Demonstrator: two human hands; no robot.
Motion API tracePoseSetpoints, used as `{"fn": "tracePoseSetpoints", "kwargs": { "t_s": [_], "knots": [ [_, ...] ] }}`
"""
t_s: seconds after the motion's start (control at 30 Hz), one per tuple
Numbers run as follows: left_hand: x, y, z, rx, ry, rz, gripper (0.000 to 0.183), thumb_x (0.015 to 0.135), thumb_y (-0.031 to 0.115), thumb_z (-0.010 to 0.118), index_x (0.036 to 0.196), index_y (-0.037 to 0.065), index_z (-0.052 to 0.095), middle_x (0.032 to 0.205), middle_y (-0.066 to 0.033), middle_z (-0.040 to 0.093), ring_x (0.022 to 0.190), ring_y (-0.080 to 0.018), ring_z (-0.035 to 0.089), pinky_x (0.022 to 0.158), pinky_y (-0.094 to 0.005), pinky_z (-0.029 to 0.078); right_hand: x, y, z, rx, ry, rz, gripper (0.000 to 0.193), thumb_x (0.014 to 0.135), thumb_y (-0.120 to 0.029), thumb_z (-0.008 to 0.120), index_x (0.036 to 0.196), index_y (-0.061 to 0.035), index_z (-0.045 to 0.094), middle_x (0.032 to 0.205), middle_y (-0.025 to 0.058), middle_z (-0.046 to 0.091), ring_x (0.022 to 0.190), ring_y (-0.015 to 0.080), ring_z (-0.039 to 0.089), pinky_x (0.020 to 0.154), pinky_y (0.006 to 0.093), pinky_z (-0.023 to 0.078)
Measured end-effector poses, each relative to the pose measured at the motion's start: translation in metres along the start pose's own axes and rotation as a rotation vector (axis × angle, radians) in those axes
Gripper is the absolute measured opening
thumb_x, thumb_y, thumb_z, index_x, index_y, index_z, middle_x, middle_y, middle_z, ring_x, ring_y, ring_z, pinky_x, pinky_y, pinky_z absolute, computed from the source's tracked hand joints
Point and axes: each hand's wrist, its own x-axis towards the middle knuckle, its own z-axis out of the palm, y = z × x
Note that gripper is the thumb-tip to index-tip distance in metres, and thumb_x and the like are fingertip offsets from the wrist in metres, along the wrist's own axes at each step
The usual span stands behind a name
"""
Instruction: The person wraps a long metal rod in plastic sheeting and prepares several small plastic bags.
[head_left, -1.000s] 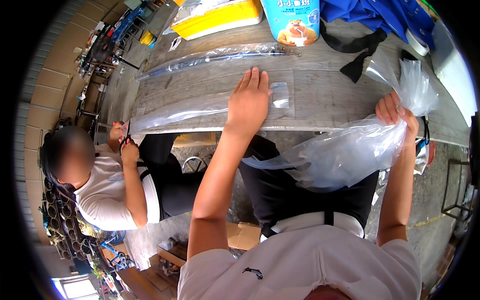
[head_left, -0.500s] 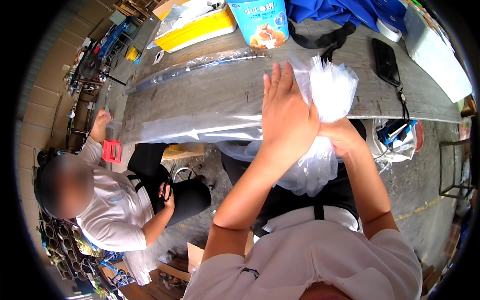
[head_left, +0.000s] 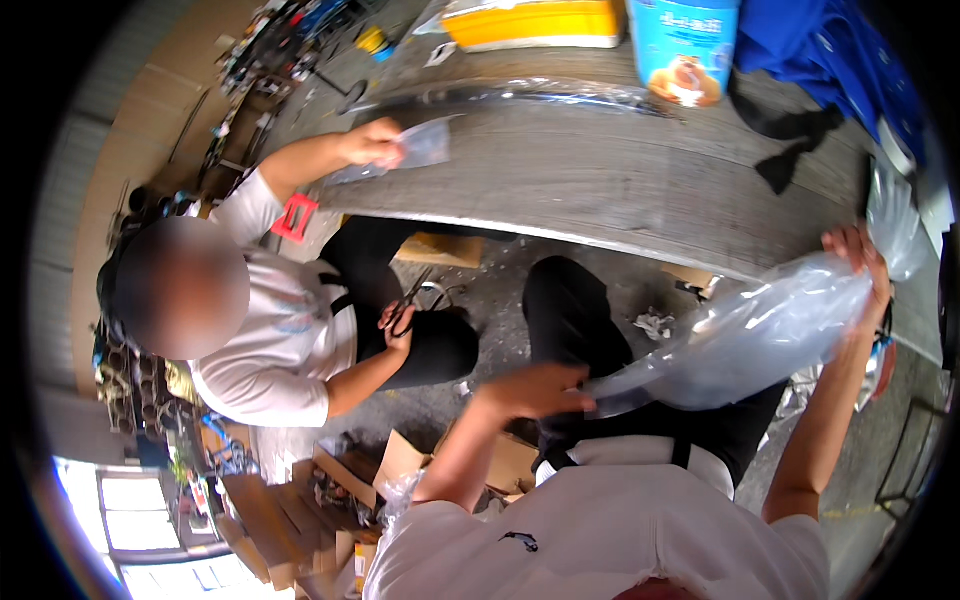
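A long clear plastic bag (head_left: 745, 345) is stretched slantwise across my lap, its wide part puffed out. My right hand (head_left: 860, 262) is closed around its gathered upper part at the table's right side, with a loose bunch of film sticking out beyond the fingers. My left hand (head_left: 540, 390), a little blurred, is closed at the bag's narrow lower end above my left thigh. Whether that end is open or sealed cannot be made out.
To my left a seated person (head_left: 275, 340) holds scissors (head_left: 408, 300) and a plastic piece (head_left: 425, 145) at the table (head_left: 600, 180). On it are a wrapped rod (head_left: 530, 95), a blue bucket (head_left: 685, 45), a yellow box (head_left: 530, 25) and a black strap (head_left: 790, 135). Cardboard boxes (head_left: 270, 510) lie behind.
My hands have moved apart: left toward my lap, right to the far right, drawing the bag out between them. The film has left the table edge. The co-worker's raised hand now reaches over the table.
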Motion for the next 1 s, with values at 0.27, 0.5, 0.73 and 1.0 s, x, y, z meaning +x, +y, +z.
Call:
{"fn": "tracePoseSetpoints", "kwargs": {
  "t_s": [0.27, 0.5, 0.73, 1.0],
  "knots": [
    [-0.048, -0.008, -0.164, 0.856, 1.731, 0.116, 0.093, 0.062, 0.024, 0.084, 0.14, 0.007, 0.035, 0.142, -0.0144, 0.038, 0.134, -0.0352, 0.029, 0.107, -0.0484, 0.028, 0.004, 0.012, 0.004, 0.062, 0.021, -0.011, 0.021, 0.081, -0.016, 0.06, 0.079, -0.0116, 0.04, 0.063, -0.0036, 0.039, 0.069, 0.0094, 0.037, 0.081, 0.0271, 0.032],
    [0.013, -0.021, -0.245, 1.183, 1.495, 0.072, 0.022, 0.084, 0.011, 0.058, 0.104, 0.003, 0.06, 0.113, -0.0105, 0.062, 0.117, -0.0257, 0.053, 0.107, -0.0476, 0.03, 0.006, 0.012, 0.007, 0.028, -0.022, -0.008, 0.02, 0.08, -0.017, 0.06, 0.077, -0.0117, 0.04, 0.062, -0.0031, 0.039, 0.069, 0.0105, 0.038, 0.08, 0.0287, 0.035],
    [0.069, 0.046, -0.179, 1.089, 1.409, 0.274, 0.02, 0.088, 0.014, 0.054, 0.096, -0.002, 0.062, 0.105, -0.0182, 0.066, 0.102, -0.0309, 0.062, 0.102, -0.0442, 0.039, 0.003, 0.008, 0.009, -0.04, 0.01, 0.009, 0.023, 0.077, -0.02, 0.062, 0.076, -0.0116, 0.041, 0.059, -0.003, 0.04, 0.066, 0.0105, 0.039, 0.077, 0.0274, 0.034],
    [0.116, 0.072, -0.141, 1.031, 1.226, 0.269, 0.035, 0.087, 0.024, 0.058, 0.113, 0.001, 0.056, 0.12, -0.0178, 0.059, 0.113, -0.0298, 0.056, 0.099, -0.0404, 0.043, 0.002, 0.011, 0.012, -0.096, 0.071, -0.014, 0.026, 0.073, -0.022, 0.065, 0.074, -0.0126, 0.041, 0.056, -0.0034, 0.041, 0.064, 0.0097, 0.039, 0.074, 0.0261, 0.032]
  ]
}}
